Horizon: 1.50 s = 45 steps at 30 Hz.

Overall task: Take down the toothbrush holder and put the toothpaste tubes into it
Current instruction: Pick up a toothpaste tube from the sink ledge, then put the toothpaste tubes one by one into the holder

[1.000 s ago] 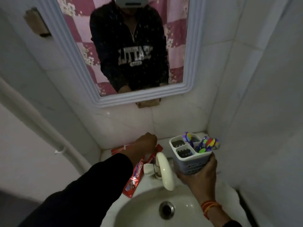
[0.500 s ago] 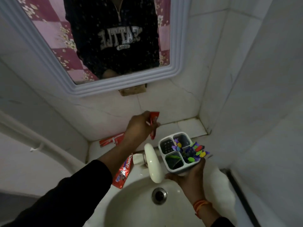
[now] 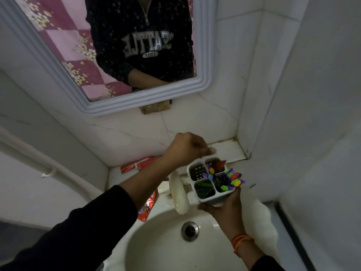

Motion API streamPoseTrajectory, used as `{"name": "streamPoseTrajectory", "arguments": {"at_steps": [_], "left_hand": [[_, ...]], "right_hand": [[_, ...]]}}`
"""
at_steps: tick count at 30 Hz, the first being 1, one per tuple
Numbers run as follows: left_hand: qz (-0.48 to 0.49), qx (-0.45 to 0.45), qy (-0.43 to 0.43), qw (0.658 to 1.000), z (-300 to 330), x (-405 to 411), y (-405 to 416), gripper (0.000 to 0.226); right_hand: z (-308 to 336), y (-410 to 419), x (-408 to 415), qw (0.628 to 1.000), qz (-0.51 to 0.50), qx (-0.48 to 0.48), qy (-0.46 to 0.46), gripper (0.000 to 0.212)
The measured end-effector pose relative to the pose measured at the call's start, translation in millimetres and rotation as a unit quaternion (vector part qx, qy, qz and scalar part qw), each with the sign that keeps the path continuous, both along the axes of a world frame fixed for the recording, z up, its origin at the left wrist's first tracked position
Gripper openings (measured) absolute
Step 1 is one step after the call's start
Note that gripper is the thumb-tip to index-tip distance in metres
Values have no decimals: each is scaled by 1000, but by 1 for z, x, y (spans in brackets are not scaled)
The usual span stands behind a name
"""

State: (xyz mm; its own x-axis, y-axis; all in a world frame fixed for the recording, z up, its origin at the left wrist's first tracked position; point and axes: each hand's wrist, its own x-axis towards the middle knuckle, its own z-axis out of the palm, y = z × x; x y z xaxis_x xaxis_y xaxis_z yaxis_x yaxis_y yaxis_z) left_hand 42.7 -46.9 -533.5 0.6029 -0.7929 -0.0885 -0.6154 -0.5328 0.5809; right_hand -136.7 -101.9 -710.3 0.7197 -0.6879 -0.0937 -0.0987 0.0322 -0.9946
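My right hand [image 3: 224, 211] holds the white four-compartment toothbrush holder [image 3: 214, 199] from below, over the sink's back edge. Colourful toothbrushes [image 3: 229, 178] stick out of its right compartment. A red toothpaste tube [image 3: 217, 166] stands in the far compartment. My left hand [image 3: 186, 149] hovers just above that tube with its fingers curled, and a small gap shows between fingertips and tube. Another red tube [image 3: 136, 166] lies on the ledge against the wall. A third red tube [image 3: 147, 208] lies on the sink rim, partly under my left forearm.
A white faucet [image 3: 178, 194] juts over the basin [image 3: 160, 247], with the drain [image 3: 189, 231] below it. The mirror frame [image 3: 205, 71] hangs above on the tiled wall. A tiled side wall [image 3: 293, 114] closes in on the right, and a white pipe [image 3: 46, 165] runs down the left wall.
My left hand carried a red tube from the ledge over to the holder, and the tube now stands in the far compartment. The holder stayed in my right hand.
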Motion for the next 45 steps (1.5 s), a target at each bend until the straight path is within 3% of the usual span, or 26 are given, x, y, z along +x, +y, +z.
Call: {"name": "streamPoseTrajectory", "arguments": {"at_steps": [3,6,9,12,14,18,22,26,30,34,40,45], "left_hand": [[49,33,-29,998,-19,39,18,18],[57,216,-75,972,-60,72,36,37],[27,317,-111,941,-95,86,48,32],[8,327,-187,926,-108,89,51,29],[-18,317,-224,922,-100,84,48,39],[-105,289,-234,922,-47,62,26,70],[-172,255,-295,905,21,23,-9,70],[-175,285,-224,915,51,-11,-45,66],[-232,349,-253,872,58,-29,-65,65],[-243,373,-261,856,51,-34,-79,70],[-227,334,-236,884,51,-18,-75,57],[-207,287,-145,924,47,-14,-73,33]], "right_hand": [[-2,-2,1,1000,-1,-2,-5,125],[-4,-3,1,1000,1,-6,-6,126],[-7,-3,1,1000,5,-12,-2,126],[-9,-3,1,1000,8,-16,-4,124],[-10,-3,0,1000,10,-18,-6,125],[-10,-3,-1,1000,13,-23,-7,128],[-5,-1,1,999,13,-30,-10,127],[-1,-1,2,999,25,-35,-20,126],[1,-2,3,998,32,-48,-17,119],[2,-2,4,998,24,-61,-19,114],[0,-4,5,997,31,-57,-29,115],[-4,-3,5,997,28,-53,-42,114]]}}
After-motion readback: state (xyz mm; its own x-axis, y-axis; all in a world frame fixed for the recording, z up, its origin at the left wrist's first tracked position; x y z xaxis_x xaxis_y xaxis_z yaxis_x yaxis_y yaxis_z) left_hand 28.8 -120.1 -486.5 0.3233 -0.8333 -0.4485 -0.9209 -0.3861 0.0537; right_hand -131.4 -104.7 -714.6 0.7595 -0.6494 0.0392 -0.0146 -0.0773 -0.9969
